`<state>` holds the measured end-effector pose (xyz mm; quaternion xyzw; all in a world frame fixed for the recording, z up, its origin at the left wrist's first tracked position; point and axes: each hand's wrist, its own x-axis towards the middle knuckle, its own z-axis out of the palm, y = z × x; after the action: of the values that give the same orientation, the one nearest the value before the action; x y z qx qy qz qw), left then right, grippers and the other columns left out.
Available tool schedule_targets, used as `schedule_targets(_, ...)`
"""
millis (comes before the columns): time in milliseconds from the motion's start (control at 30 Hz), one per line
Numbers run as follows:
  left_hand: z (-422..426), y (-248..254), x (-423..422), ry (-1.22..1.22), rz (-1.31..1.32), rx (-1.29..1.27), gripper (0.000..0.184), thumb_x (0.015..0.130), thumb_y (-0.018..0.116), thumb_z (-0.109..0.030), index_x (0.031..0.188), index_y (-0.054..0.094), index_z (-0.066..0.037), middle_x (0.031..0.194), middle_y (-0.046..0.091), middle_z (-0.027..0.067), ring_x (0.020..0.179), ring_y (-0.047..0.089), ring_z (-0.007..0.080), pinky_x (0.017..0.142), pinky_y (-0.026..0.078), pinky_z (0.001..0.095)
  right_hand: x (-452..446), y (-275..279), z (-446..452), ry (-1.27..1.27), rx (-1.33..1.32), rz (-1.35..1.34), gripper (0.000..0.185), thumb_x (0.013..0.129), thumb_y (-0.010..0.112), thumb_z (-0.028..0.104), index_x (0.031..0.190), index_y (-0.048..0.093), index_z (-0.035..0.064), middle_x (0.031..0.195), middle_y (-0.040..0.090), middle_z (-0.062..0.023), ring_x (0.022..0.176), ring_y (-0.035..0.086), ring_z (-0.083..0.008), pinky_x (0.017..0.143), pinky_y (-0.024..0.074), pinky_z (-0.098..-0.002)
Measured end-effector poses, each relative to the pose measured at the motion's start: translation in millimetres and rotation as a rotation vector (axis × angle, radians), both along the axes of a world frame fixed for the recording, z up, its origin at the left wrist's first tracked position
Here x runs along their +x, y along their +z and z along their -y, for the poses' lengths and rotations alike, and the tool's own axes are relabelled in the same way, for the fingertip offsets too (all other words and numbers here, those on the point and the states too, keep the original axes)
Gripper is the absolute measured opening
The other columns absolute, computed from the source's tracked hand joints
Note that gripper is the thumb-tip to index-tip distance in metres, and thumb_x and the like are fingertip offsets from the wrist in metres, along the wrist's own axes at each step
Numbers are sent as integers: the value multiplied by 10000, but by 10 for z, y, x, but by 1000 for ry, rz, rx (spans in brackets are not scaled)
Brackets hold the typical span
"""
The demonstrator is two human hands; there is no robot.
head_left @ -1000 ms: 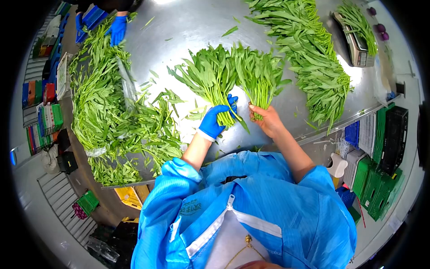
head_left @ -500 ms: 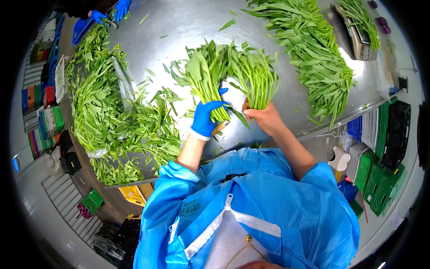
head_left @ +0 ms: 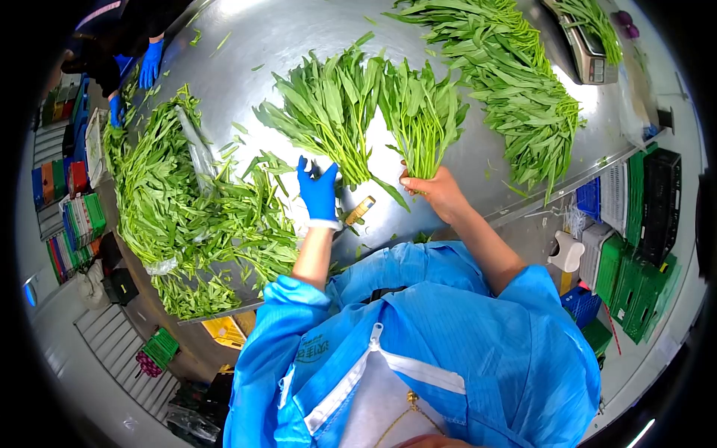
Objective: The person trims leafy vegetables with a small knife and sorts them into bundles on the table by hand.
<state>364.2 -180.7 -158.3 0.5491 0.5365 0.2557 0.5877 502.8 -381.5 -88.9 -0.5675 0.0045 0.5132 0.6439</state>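
Observation:
My right hand (head_left: 439,194) is bare and closed around the stems of a bunch of water spinach (head_left: 422,123), its leaves pointing away from me. My left hand (head_left: 319,196), in a blue glove, is open with thumb and fingers spread. Just beyond it a second bunch of leafy greens (head_left: 328,112) lies on the metal table (head_left: 280,45), its stem ends toward me. Beside the left hand sits a small tan roll (head_left: 360,210), perhaps tape.
A large loose heap of greens (head_left: 164,201) covers the table's left side, with clear plastic (head_left: 196,145) on it. Laid-out bunches (head_left: 515,97) form a row at right, near a scale (head_left: 590,56) bearing greens. A co-worker's gloved hand (head_left: 151,63) is at far left.
My left hand has let go of its bunch, which now lies fanned out on the table, and has drawn back to the left. The tan roll is uncovered. The co-worker's hands have moved left and apart.

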Motion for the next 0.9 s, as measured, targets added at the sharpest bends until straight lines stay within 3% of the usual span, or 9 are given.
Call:
schedule_targets(33, 48, 259, -39, -134, -142, 428, 628, 774, 747, -119, 1305, 429, -7, 1178, 512, 93, 942, 504, 156, 768, 446, 278, -9, -20, 0, 14, 11, 25, 307, 776, 749, 113, 1036, 617, 16, 873, 641, -42, 764, 576, -133, 678, 462, -286)
schedule_targets(67, 137, 375, -39, -85, -86, 170, 525, 781, 744, -130, 1246, 521, -27, 1080, 569, 69, 904, 519, 122, 749, 436, 251, -14, -21, -16, 37, 19, 50, 301, 778, 749, 117, 1031, 619, 18, 870, 641, -41, 761, 574, -131, 679, 462, -285)
schedule_targets(133, 299, 688, 84, -387, 141, -191, 303, 793, 740, -150, 1049, 633, -29, 897, 598, 31, 793, 514, 98, 712, 433, 254, -64, -4, -35, 89, 29, 92, 290, 781, 750, 124, 1020, 623, 22, 864, 640, -39, 757, 569, -127, 681, 463, -284)
schedule_targets(200, 514, 753, 238, -488, 144, -336, 151, 818, 725, -161, 844, 645, -35, 720, 544, -11, 675, 473, 79, 647, 419, 249, -133, 35, -76, 150, -17, 184, 288, 785, 748, 134, 1021, 622, 26, 855, 638, -36, 751, 566, -125, 681, 464, -280)
schedule_targets(267, 643, 583, 303, -612, 30, -261, 155, 835, 707, -147, 802, 606, -34, 718, 534, -17, 654, 453, 66, 596, 399, 243, -184, 68, -102, 164, -22, 227, 278, 797, 740, 145, 1021, 620, 32, 853, 635, -35, 752, 566, -125, 683, 465, -280)
schedule_targets(333, 678, 516, 288, -583, 106, -207, 135, 848, 694, -129, 812, 600, -39, 686, 516, -35, 626, 432, 52, 559, 371, 228, -207, 81, -92, 131, 12, 213, 261, 814, 727, 157, 1020, 617, 40, 857, 632, -35, 760, 572, -129, 686, 467, -283)
schedule_targets(533, 631, 706, 223, -489, 85, -269, 106, 847, 695, -108, 851, 609, -46, 707, 496, -59, 612, 356, 29, 546, 317, 203, -147, 101, -27, -64, 75, -282, 176, 877, 655, 156, 1015, 608, 58, 898, 631, -36, 798, 591, -151, 711, 465, -305)
schedule_targets(667, 760, 759, 194, -386, 255, -307, 75, 856, 681, -76, 879, 612, -60, 736, 525, -52, 646, 423, 31, 580, 354, 191, -185, 78, -70, -69, 168, -292, 164, 884, 636, 131, 1030, 612, 61, 910, 641, -39, 805, 596, -158, 717, 462, -306)
schedule_targets(900, 801, 866, -13, -394, 396, -395, 35, 910, 580, -27, 906, 560, 1, 864, 657, 88, 803, 624, 139, 751, 506, 268, -268, 76, -137, -283, 116, -361, 192, 884, 625, 111, 1072, 618, 77, 984, 658, -47, 925, 595, -157, 780, 463, -349)
